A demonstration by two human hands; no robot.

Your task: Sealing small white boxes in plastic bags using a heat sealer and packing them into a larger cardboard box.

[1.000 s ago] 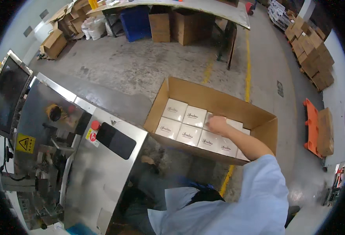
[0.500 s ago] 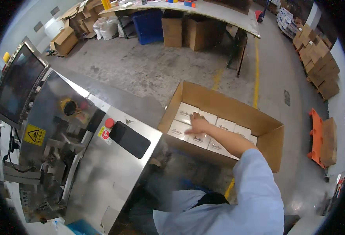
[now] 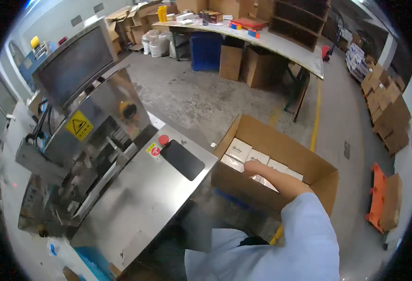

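My right hand (image 3: 253,168) reaches into an open cardboard carton (image 3: 276,133) to the right of a steel machine. It rests at the near row of small white boxes (image 3: 239,149), which stand side by side with dark script on their tops. The back of the hand faces up; its fingers are hidden behind it and the carton's near wall, so any hold is unclear. A light blue sleeve (image 3: 306,220) covers my right arm. I cannot make out my left hand.
The steel machine (image 3: 159,187) carries a dark phone-like slab (image 3: 182,160), a red button (image 3: 163,139) and a screen (image 3: 77,63). A long table (image 3: 281,44) stands beyond. Stacked cartons (image 3: 388,105) and an orange trolley (image 3: 377,196) lie along the right.
My view has shifted, so the machine and carton sit lower and more of the far table shows. My right hand, spread over the box tops before, is now lower at the near row.
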